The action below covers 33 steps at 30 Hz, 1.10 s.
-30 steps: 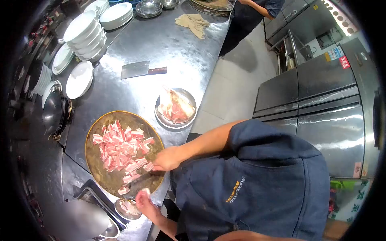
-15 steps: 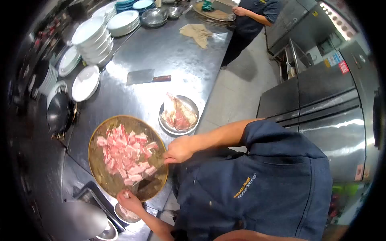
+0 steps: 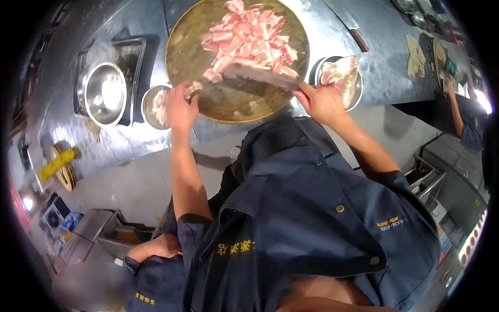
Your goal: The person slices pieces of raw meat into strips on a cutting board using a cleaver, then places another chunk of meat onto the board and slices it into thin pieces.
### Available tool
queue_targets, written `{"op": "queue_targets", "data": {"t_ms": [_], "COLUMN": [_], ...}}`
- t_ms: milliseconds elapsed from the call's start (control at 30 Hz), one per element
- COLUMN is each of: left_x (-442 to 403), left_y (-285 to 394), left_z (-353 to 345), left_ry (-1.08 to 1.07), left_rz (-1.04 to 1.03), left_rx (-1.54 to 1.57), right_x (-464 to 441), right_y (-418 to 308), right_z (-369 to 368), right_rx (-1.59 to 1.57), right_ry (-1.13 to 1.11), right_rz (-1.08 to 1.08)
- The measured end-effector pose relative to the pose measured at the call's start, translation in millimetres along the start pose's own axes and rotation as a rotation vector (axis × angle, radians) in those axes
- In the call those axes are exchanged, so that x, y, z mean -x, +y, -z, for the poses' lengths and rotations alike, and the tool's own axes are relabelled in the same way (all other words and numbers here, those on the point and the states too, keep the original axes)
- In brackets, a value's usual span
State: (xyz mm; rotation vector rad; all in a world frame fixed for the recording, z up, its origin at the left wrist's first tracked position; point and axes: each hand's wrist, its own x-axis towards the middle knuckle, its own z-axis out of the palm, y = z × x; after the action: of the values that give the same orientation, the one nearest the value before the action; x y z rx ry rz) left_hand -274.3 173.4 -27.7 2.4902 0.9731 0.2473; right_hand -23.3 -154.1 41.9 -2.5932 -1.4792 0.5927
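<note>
A round chopping board with a yellow rim bears a heap of cut pink meat pieces. My right hand is closed on the handle of a knife, whose blade lies over the board beside the heap. At the board's left edge my left hand is closed round a small piece of meat. Just left of that hand, a small bowl holds pale scraps. A metal dish with a large piece of meat stands right of the board, partly behind my right hand.
A steel bowl sits over a dark tray on the left. On the right lie a cleaver and a cloth. One person works at far right; another is at lower left.
The view has swung round, so the board now appears at the top. My left hand went from near the board's edge to the small bowl, and is now at the edge with a piece of meat.
</note>
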Motion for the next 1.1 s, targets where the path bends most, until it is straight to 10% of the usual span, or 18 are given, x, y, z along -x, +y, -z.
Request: {"op": "queue_targets", "data": {"t_ms": [200,333,400,667,833,1100], "left_x": [-6.2,0.6,8.0,4.1,2.2,24.1], "left_y": [3.7,0.4,-13.1,38.4,37.3,32.6], "left_z": [-9.5,-13.3,-30.3,12.1,-46.3,-60.8], "left_ry": [0.132,-0.151,-0.018,0.044,0.412,0.206], "left_rz": [-0.106,0.117,0.144,0.213,-0.082,-0.36], "left_rx": [-0.031,0.139,1.051,1.623,0.326,0.114], "right_x": [-4.5,-21.9,-30.8,-61.4,-54.8,-46.6], "right_y": [-28.5,-40.8,-43.6,-67.1,-73.2,-64.7], "right_z": [5.5,-12.5,-17.4,-11.5,-14.4,-10.6], "right_rx": [-0.339,-0.489,-0.544,-0.385,-0.503,-0.492], "right_ry": [-0.044,-0.188,-0.162,-0.047,-0.081,-0.17], "right_rz": [0.068,0.034,0.023,-0.074,0.017,0.021]}}
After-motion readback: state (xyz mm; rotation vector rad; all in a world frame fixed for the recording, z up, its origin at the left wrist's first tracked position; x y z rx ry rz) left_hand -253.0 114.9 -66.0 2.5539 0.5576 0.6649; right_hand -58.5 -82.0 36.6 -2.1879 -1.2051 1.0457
